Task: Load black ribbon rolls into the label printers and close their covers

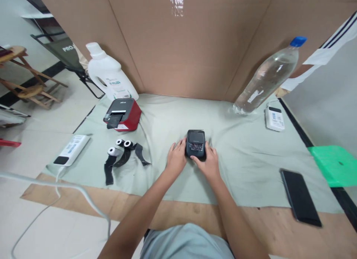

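Observation:
A small black portable printer with a see-through window rests on the pale green cloth in front of me. My left hand is closed against its left side, fingers along the edge. On the opposite side my right hand grips it, the thumb at its near edge. To the left lie several small paper rolls with black strips unrolled from them. Behind these stands a red and black printer with a black strip coming out of its front.
A white jug and a clear bottle with a blue cap lean against the cardboard panel. White power banks sit at both sides. A black phone lies near right; a green stool stands beyond. A cable crosses at left.

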{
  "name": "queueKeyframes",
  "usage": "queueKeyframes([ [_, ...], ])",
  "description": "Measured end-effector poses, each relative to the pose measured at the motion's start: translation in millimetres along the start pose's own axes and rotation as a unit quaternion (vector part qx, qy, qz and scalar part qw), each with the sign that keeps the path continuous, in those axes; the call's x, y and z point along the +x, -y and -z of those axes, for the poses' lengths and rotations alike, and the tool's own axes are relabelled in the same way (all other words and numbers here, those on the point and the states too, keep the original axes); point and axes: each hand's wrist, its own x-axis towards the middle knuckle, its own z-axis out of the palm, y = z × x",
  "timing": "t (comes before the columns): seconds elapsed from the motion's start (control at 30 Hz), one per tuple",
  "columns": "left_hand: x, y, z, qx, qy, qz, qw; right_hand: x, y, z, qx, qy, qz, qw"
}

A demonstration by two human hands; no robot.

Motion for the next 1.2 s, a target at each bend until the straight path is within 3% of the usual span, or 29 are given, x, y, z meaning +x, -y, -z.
queueKeyframes([
  [0.57, 2, 1, -3.9, -0.055, 0.022, 0.042, 0.997, 3, -1, 2, -0.025, 0.023, 0.006, 0.999],
  [0.73, 3, 2, -4.6, -0.079, 0.006, 0.050, 0.996, 5, 0, 3, -0.028, 0.031, 0.008, 0.999],
  [1.0, 6, 5, -0.6, -0.275, -0.038, 0.045, 0.960, 7, 1, 3, 0.021, 0.018, -0.009, 1.000],
  [1.2, 5, 4, 1.7, -0.297, -0.013, 0.057, 0.953, 27, -8, 8, 0.086, 0.048, -0.013, 0.995],
])
